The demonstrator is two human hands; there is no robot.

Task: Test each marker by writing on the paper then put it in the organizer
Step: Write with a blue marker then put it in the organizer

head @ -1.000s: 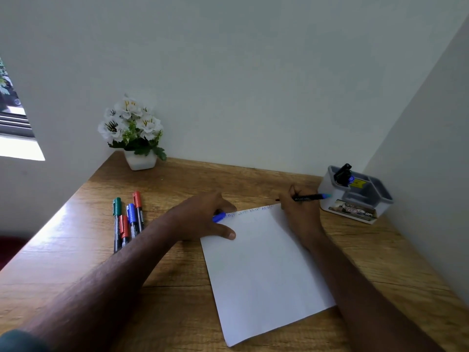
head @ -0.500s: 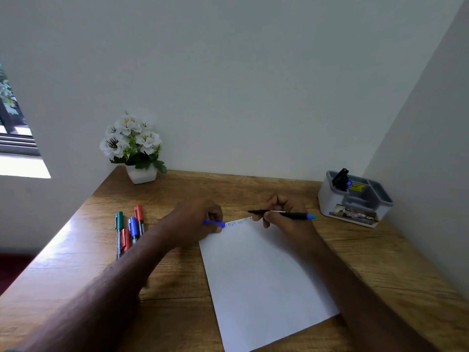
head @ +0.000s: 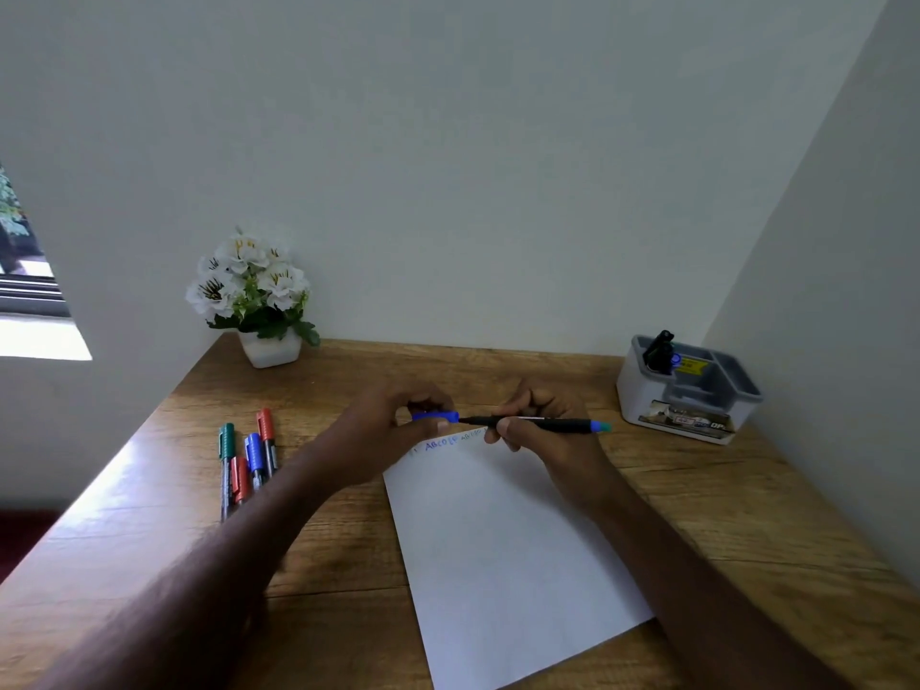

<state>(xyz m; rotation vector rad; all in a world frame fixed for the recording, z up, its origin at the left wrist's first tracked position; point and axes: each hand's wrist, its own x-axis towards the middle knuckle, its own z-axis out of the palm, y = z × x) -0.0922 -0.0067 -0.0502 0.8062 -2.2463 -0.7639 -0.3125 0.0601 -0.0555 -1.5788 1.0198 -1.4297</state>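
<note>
Marker [head: 535, 423] – black barrel, blue end pointing to the R – lies level in the air betw. both hands, just above the top edge of the paper [head: 503, 550]. R hand [head: 542, 430] has fingers curled round the barrel, thumb on the near side. L hand [head: 398, 430] pinches the blue cap [head: 435, 417] betw. thumb and fingers; cap mouth meets the marker's tip end, can't tell if tip is in yet.

Paper lies below and toward the person from both hands, tilted w/ its top L corner under the L hand. Blue letters "ABCDE" run along its top edge just under the cap; fainter writing beside them, too small to read.

Organizer [head: 689, 390] – white w/ grey compartments – stands well to the R of the R hand, near the wall corner; a black marker stands in its back L compartment.

To the L of the L hand, four capped markers [head: 246, 460] lie side by side on the wooden table [head: 149, 530]: green, red, blue, red. Beyond them, far from the L hand, a white pot of white flowers [head: 251, 296] by the wall.
</note>
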